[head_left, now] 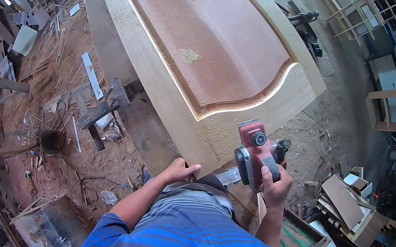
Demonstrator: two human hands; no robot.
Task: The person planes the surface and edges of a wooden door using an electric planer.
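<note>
Your right hand (278,185) grasps the planer (261,152) by its handle, likely for control beside the door (205,46). Your left hand (180,171) touches the door's near corner, apparently to steady it; its grip cannot be confirmed. The door lies flat on the desk (102,29).

Wood scraps (54,42) and a pale strip (92,75) lie at left, with a dark bucket (52,142) nearer. Far right are lattice frames (360,17); nearer, an open wooden frame (395,92), then piled boards (344,203).
</note>
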